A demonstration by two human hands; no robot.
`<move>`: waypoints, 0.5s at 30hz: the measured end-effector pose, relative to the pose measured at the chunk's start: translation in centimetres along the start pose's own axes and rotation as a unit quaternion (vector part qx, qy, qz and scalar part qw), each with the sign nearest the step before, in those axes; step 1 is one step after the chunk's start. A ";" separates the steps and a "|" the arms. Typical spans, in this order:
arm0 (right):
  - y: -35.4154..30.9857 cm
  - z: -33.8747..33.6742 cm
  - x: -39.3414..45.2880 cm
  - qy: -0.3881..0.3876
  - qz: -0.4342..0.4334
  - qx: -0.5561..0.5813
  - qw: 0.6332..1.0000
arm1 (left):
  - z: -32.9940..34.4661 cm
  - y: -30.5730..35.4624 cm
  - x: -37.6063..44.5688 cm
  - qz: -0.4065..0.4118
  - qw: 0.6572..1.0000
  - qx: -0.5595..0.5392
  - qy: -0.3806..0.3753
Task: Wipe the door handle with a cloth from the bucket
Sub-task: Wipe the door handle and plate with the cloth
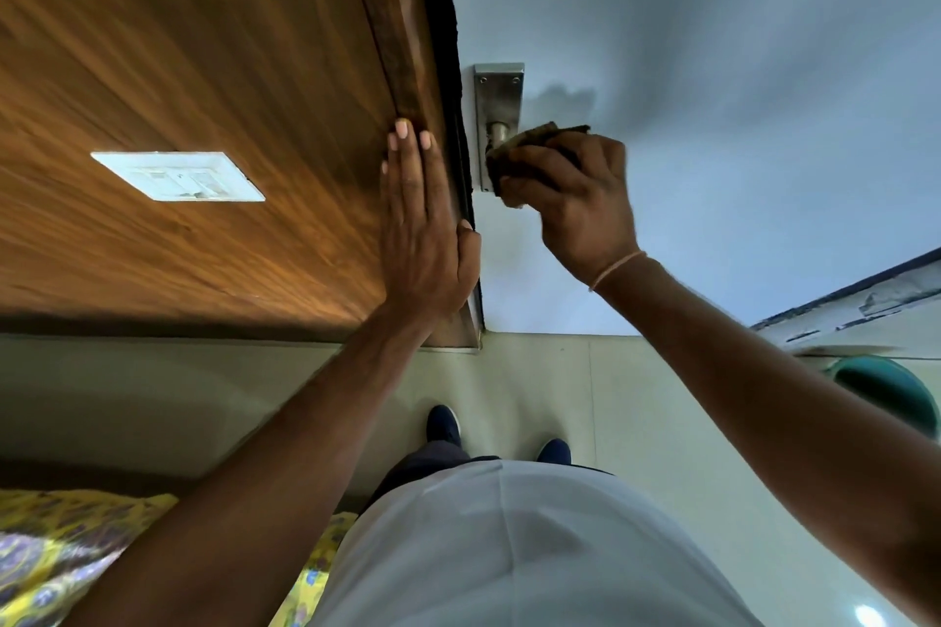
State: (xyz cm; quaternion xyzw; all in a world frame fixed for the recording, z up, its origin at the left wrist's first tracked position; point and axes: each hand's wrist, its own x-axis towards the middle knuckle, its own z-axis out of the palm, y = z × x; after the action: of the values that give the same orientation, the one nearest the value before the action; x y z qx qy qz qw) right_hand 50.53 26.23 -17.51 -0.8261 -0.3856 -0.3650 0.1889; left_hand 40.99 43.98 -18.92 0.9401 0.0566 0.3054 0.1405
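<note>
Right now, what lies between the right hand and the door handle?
In the head view, a dark cloth sits bunched between the right hand and the door handle.

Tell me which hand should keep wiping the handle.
Right. The right hand already presses the cloth on the handle; the left hand lies flat on the wooden frame.

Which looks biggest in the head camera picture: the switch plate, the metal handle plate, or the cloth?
1. Switch plate, largest.
2. Metal handle plate.
3. Cloth, smallest showing, though the right hand hides most of it, so its place is unsure.
</note>
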 end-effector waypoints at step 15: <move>1.4 0.3 -1.2 0.021 0.034 -0.001 0.999 | -0.1 -0.2 -0.1 0.002 1.000 0.001 -0.010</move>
State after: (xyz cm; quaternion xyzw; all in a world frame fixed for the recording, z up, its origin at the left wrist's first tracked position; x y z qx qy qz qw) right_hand 51.23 24.97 -18.67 -0.8314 -0.3524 -0.3758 0.2081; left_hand 40.83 44.14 -18.94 0.9435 0.0533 0.2961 0.1392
